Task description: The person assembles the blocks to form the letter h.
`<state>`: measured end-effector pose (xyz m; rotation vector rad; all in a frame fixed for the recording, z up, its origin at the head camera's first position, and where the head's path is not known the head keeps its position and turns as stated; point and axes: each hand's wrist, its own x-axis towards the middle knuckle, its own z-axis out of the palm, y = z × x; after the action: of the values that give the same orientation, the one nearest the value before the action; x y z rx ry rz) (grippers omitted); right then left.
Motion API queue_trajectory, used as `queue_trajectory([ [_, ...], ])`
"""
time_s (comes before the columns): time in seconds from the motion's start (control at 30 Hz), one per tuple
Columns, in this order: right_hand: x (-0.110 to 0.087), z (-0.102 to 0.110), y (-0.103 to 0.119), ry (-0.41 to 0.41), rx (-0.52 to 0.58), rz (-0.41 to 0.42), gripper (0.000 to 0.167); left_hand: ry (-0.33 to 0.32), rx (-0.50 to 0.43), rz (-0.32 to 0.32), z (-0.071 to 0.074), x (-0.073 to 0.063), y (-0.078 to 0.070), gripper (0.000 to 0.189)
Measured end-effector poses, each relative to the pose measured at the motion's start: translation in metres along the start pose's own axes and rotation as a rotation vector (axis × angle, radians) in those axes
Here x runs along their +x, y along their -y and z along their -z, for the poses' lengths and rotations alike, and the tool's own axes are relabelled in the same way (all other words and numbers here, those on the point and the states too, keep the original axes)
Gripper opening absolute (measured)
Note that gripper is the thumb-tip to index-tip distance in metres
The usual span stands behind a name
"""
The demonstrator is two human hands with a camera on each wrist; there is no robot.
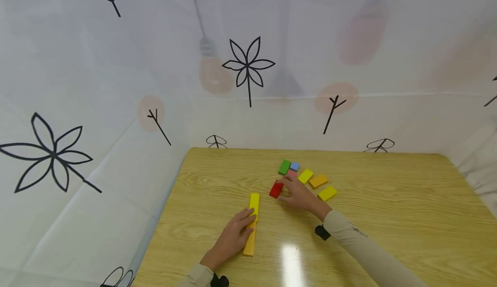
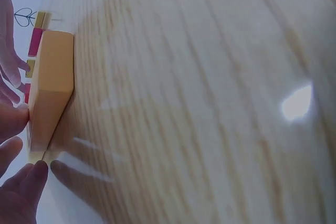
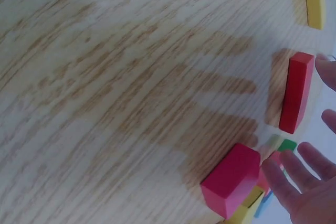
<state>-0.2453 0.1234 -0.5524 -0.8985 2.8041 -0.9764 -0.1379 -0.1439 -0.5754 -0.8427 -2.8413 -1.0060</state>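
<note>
Left hand (image 1: 233,233) touches yellow block (image 1: 254,201) and orange block (image 1: 250,246).

- Counter (image 1: 400,196): wide open lane right of the outer yellow block (image 1: 328,193).
- Narrow free strip between the yellow bar (image 1: 254,200) and red block (image 1: 275,189), widening nearward between the arms.
- Left grip (image 1: 233,233) lies over both the yellow bar and orange bar (image 1: 249,244), barring their left side.
- Right grip (image 1: 298,192) crowds the red block's right; the sleeve (image 1: 363,241) cuts across the near right.
- Green block (image 1: 284,167) and blue block (image 1: 295,166) sit close, beyond it.
- Cloth (image 1: 287,123) closes the back.
</note>
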Motion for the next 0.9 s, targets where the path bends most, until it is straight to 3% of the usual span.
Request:
queue_trajectory([
  [0.4,0.004,-0.016,-0.005,-0.084,0.051,-0.03,0.056,0.034,-0.007,-0.002,0.0,0.001,0.0,0.038],
  [0.63,0.006,-0.023,-0.005,-0.138,0.089,-0.031,0.045,0.032,-0.012,-0.008,0.001,0.001,-0.002,0.038],
  [0.9,0.007,-0.022,-0.003,-0.14,0.126,-0.053,0.04,0.024,-0.03,-0.007,0.001,0.0,-0.003,0.038],
])
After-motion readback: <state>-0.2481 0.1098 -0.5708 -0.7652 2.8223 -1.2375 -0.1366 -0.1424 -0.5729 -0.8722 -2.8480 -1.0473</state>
